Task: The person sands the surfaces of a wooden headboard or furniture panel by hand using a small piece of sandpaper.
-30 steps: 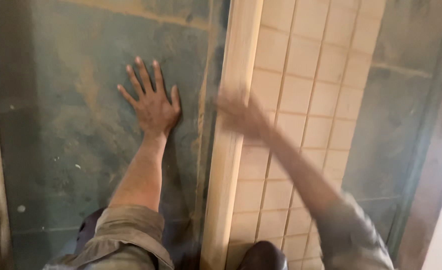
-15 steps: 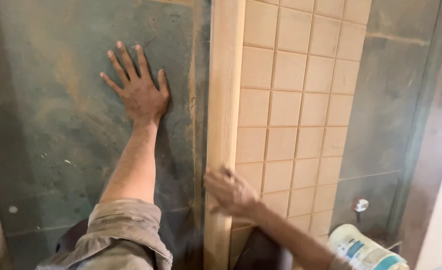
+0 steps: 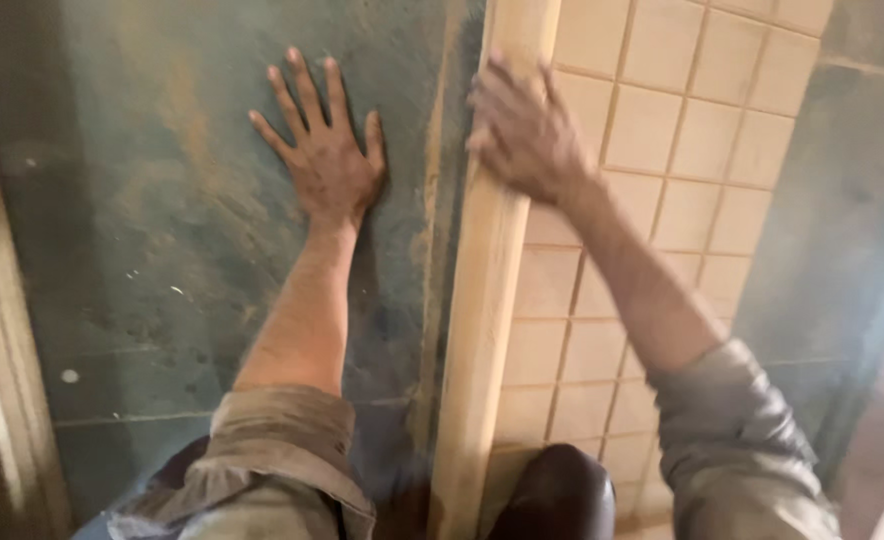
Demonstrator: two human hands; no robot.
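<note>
Left hand flat on wall surface, fingers spread, pointing up. Wooden strip stands just right of thumb. Right hand lies over strip, fingers on it. Tiled panel right of these fingers, touching strip.

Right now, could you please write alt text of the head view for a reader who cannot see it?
A person's left hand presses flat, fingers spread, on a dusty grey-green wall surface, while the right hand rests on a pale upright wooden strip edging a panel of beige square tiles. Both rolled-up khaki sleeves show at the bottom.
</note>
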